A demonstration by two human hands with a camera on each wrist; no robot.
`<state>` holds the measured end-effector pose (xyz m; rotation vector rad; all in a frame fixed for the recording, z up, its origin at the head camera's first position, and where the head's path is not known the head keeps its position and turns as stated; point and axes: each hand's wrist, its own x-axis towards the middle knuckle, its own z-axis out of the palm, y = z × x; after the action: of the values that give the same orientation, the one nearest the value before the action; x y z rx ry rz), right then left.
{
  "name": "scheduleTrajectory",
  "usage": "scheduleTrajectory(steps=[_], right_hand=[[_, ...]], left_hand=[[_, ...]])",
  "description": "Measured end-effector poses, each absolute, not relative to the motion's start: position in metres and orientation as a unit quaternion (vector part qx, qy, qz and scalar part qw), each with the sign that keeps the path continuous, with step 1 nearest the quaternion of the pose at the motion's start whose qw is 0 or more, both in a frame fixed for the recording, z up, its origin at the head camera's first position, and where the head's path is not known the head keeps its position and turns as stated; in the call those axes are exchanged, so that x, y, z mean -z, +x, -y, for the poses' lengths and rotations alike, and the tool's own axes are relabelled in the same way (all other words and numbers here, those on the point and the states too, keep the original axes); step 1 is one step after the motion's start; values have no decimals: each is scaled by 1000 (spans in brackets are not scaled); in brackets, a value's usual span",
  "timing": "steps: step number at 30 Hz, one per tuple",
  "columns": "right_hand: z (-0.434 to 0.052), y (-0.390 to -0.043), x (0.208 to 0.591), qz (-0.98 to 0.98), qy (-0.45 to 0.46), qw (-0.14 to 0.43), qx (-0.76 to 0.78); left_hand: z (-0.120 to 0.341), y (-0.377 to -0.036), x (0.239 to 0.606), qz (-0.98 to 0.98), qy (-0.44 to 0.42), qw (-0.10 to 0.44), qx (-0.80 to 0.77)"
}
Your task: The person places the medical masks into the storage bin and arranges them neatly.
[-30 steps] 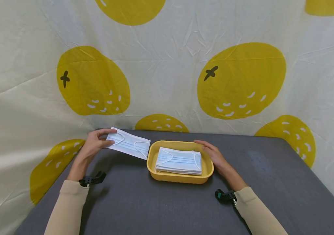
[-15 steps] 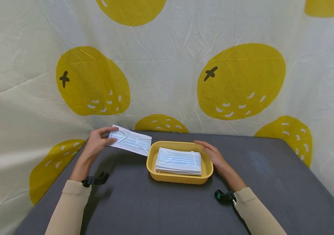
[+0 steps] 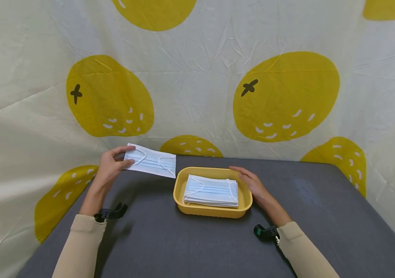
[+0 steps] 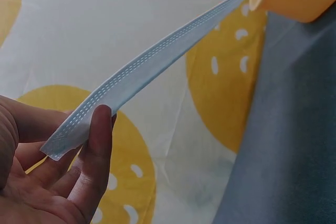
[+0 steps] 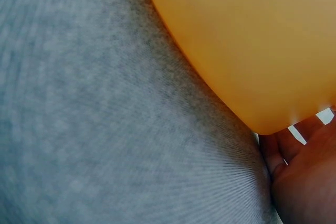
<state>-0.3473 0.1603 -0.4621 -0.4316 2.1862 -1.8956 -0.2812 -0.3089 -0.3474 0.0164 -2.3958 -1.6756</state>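
Observation:
A pale blue disposable face mask (image 3: pixel 152 161) with white ear loops is held in the air at the left of the tub. My left hand (image 3: pixel 112 162) pinches its left end between thumb and fingers. Seen edge-on in the left wrist view, the mask (image 4: pixel 142 69) slants up from the hand. More masks (image 3: pixel 211 190) lie in a flat stack inside a yellow plastic tub (image 3: pixel 211 211). My right hand (image 3: pixel 253 183) grips the tub's right end at the rim. In the right wrist view, the tub's wall (image 5: pixel 247 40) hides part of that hand (image 5: pixel 310 171).
The tub stands on a dark grey table (image 3: pixel 197 247). A white curtain (image 3: pixel 197 96) with a yellow fruit print hangs behind and along the left side. Both wrists wear black straps (image 3: pixel 110 213).
My left hand has raised the mask and shifted it slightly left, with its far end swinging upward from beside the tub. The right hand and tub have stayed put.

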Motion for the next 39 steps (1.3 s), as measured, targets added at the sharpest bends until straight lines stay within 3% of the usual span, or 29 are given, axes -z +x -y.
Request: scheduleTrajectory(steps=[39], right_hand=[[-162,-347,463,-736,-154,108,650]], left_hand=[[265,-287,356,793,-21,99,600]])
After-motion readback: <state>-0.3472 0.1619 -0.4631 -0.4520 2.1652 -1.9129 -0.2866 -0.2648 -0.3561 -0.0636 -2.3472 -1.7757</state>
